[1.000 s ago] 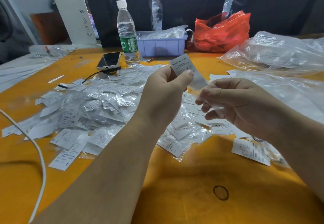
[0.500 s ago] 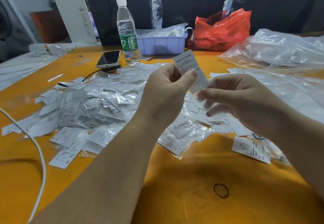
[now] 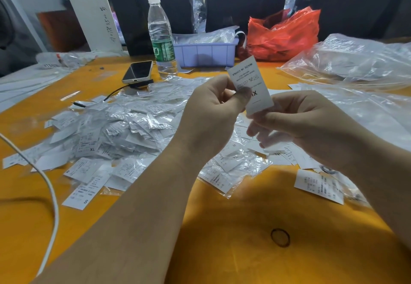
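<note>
A white label is held upright above the desk, over a pile of bagged labels. Its left edge is pinched between the thumb and fingers of the left hand. Its lower end is gripped by the curled fingers of the right hand. A water bottle and a phone are placed behind the pile.

Matt white paper label; glossy clear plastic sleeves; smooth orange tabletop.

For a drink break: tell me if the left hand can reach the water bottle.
Probably, once freed: the left hand pinches a label, and only flat packets lie before the bottle.
</note>
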